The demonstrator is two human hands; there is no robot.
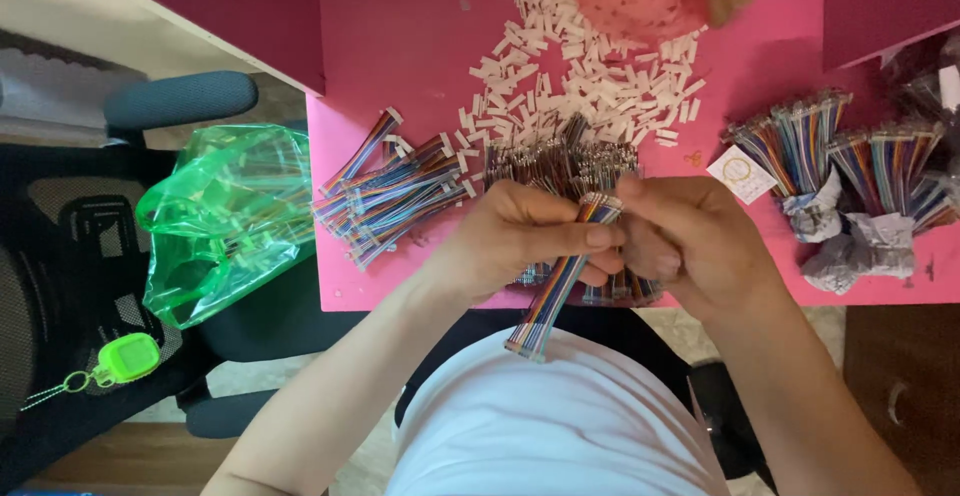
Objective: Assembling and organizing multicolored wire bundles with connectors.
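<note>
Over a pink table (pixel 400 46), the left hand (pixel 520 241) is closed around a ribbon cable (pixel 560 281). The cable slants from its far end, pinched at the right hand (pixel 690 246), down toward the person.

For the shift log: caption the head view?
Both hands, left hand and right hand, hold a rainbow ribbon cable over a pink table.

Both forearms are bare, no sleeves, watch or rings showing; left hand (pixel 515 241) and right hand (pixel 690 241) ungloved above a plain white shirt (pixel 555 426).
</note>
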